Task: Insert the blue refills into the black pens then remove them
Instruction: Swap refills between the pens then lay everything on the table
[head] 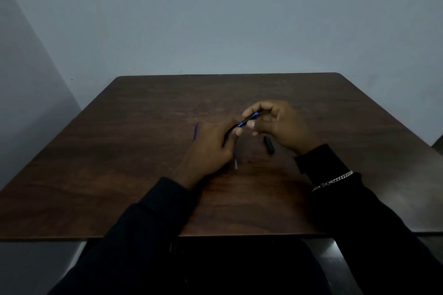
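Both hands meet over the middle of the brown wooden table [119, 175]. My left hand [211, 146] and my right hand [280, 124] each pinch one end of a black pen [249, 119] whose barrel shows blue glints; it is tilted, higher at the right. A loose blue refill [195, 132] lies on the table just left of my left hand. A short black pen part [269, 144] lies under my right hand. A thin pale piece [236, 163] rests by my left wrist; what it is cannot be told.
A plain grey wall stands behind the table's far edge [227, 75]. A silver chain bracelet [335, 179] sits over my right dark sleeve. The room is dim.
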A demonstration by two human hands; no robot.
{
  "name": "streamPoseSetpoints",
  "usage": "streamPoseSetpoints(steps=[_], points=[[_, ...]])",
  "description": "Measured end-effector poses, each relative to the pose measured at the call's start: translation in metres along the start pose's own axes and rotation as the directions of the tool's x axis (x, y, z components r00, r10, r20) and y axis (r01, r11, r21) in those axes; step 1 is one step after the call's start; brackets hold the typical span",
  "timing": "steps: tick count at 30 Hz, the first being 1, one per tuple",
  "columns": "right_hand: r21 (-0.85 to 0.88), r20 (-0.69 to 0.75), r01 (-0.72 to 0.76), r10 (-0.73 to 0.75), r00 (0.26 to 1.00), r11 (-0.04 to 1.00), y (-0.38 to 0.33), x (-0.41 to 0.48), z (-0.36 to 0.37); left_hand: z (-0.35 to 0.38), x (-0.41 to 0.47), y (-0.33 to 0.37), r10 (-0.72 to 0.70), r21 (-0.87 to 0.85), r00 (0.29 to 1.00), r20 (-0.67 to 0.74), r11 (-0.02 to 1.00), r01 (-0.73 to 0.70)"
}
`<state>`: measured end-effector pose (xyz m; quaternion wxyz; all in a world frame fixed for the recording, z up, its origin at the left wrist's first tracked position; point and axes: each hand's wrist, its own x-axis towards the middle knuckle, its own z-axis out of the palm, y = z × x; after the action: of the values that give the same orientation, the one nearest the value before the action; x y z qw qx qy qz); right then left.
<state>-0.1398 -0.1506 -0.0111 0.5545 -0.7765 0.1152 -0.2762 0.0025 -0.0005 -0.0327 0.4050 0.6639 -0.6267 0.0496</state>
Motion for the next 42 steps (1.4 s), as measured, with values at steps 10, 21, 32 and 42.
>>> streamPoseSetpoints(steps=[10,21,32,42], points=[[0.071,-0.064,-0.060,0.065,0.996,0.996,0.000,0.000,0.002,-0.001,-0.001,0.003,0.006,-0.011,0.999,-0.032,1.000,-0.006],[0.285,-0.259,0.013,0.064,0.964,0.959,-0.005,0.001,-0.009,0.000,0.000,0.005,-0.110,-0.171,0.990,-0.091,0.981,0.093],[-0.198,-0.309,-0.156,0.089,0.947,0.968,-0.007,-0.009,-0.036,-0.001,0.001,0.005,-0.105,-0.143,0.989,-0.104,0.986,0.090],[-0.680,-0.247,-0.356,0.257,0.934,0.642,-0.008,-0.007,-0.042,0.000,0.001,0.005,-0.107,-0.139,0.989,-0.100,0.986,0.093]])
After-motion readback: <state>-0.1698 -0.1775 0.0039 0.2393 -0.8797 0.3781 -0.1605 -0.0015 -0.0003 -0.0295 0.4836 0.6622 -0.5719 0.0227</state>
